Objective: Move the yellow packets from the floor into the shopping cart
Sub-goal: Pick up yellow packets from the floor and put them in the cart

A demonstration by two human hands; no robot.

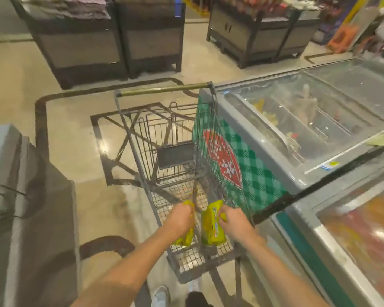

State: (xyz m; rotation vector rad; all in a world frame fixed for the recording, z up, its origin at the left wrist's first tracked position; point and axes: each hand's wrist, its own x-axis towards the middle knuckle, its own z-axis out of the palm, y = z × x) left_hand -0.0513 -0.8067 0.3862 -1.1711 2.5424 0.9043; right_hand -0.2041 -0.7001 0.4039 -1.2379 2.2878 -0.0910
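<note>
The placing step is in hand. The left hand (pixel 180 218) curls its fingers round the left packet (pixel 186 238), and the right hand (pixel 235 222) grips the upper edge of the right packet (pixel 211 227). Both yellow packets hang at the near end of the shopping cart (pixel 140 151), just inside its near rim. Blur makes it hard to say whether they touch the wire bottom. The next move probably calls for lowering them onto the wire bottom and loosening both grips, clear of the freezer (pixel 297 180) beside the cart's right edge.
</note>
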